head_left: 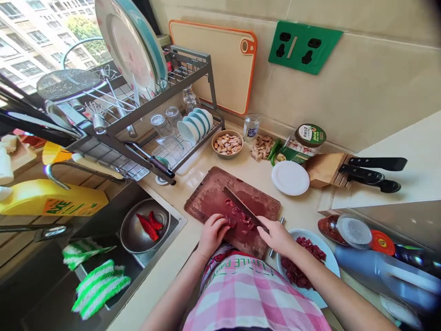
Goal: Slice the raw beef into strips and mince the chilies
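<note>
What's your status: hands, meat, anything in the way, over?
Right hand holding knife; left hand at dark red meat. Cut pieces beside knife on cutting board. Possible snag: plate of meat under right forearm.

A kitchen, probably a home's: sink [44,294], dish rack [158,98], knife block [324,169].
</note>
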A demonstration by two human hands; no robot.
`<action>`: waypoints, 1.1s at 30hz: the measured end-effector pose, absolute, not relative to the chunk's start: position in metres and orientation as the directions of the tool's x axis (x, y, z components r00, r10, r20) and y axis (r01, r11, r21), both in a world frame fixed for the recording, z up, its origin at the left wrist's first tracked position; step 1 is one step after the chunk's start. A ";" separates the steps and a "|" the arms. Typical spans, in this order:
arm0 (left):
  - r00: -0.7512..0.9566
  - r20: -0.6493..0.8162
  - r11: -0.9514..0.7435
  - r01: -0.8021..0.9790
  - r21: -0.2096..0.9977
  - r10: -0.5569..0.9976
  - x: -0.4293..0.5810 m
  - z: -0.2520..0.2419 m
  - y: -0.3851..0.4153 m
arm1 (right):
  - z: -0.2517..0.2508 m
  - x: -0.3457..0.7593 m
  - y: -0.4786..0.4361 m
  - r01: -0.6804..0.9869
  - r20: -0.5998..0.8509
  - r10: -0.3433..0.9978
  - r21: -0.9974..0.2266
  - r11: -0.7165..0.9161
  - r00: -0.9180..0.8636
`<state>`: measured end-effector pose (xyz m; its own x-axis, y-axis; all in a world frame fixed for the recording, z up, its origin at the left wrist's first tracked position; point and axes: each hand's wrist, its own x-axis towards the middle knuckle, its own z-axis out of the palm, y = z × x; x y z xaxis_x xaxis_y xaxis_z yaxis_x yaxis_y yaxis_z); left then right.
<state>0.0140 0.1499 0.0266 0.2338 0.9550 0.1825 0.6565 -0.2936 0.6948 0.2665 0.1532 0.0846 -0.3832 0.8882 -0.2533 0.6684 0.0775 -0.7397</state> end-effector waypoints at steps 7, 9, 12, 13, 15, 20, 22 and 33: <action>0.291 0.158 -0.314 0.633 0.708 0.943 -0.010 0.093 0.224 | 0.091 0.277 0.124 0.886 -0.290 0.894 -0.415 0.205 -0.342; 0.591 0.023 -0.441 0.574 0.690 0.807 0.003 0.103 0.234 | 0.096 0.275 0.122 0.913 -0.296 0.886 -0.312 0.264 -0.358; 0.808 -0.092 -0.549 0.474 0.688 0.582 0.033 0.096 0.236 | 0.104 0.270 0.121 0.922 -0.277 0.882 -0.182 0.341 -0.381; 0.824 -0.102 -0.561 0.463 0.686 0.557 0.042 0.090 0.236 | 0.105 0.269 0.120 0.923 -0.262 0.886 -0.139 0.358 -0.383; 0.820 -0.102 -0.568 0.474 0.673 0.564 0.056 0.075 0.240 | 0.107 0.266 0.117 0.925 -0.221 0.899 -0.058 0.374 -0.378; 0.775 -0.086 -0.558 0.523 0.644 0.627 0.071 0.055 0.264 | 0.107 0.262 0.102 0.936 -0.134 0.928 0.020 0.352 -0.347; 0.779 -0.052 -0.567 0.498 0.656 0.624 0.072 0.059 0.270 | 0.107 0.259 0.097 0.945 -0.126 0.938 0.011 0.326 -0.322; 0.850 -0.054 -0.656 0.443 0.611 0.524 0.067 0.044 0.283 | 0.101 0.244 0.068 0.973 -0.118 0.980 -0.185 0.136 -0.159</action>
